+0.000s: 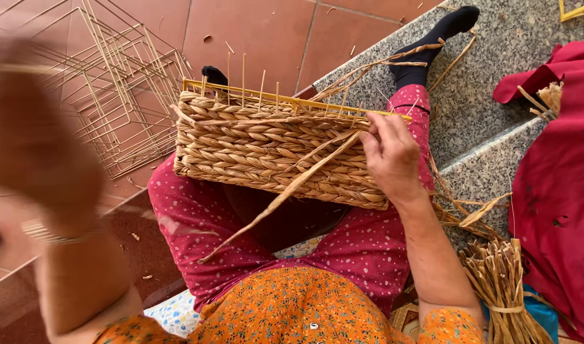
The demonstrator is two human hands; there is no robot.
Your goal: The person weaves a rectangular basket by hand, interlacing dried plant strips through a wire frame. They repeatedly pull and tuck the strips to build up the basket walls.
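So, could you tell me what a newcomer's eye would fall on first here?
First the half-woven straw basket lying across the lap, right hand gripping its right end where a loose strand trails down. The left hand is a blur, raised at far left. A bundle of tied straw sits lower right.

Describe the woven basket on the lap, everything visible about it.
The woven basket is a rectangular, half-finished piece of tan braided straw-like strands built over a yellow wire frame, whose top bar and thin uprights stick out above the weave. It lies tilted on its side across the person's lap. The right hand grips its right end, fingers on the top edge. One long loose strand trails from the weave down over the legs. The blurred left hand is raised, apart from it.
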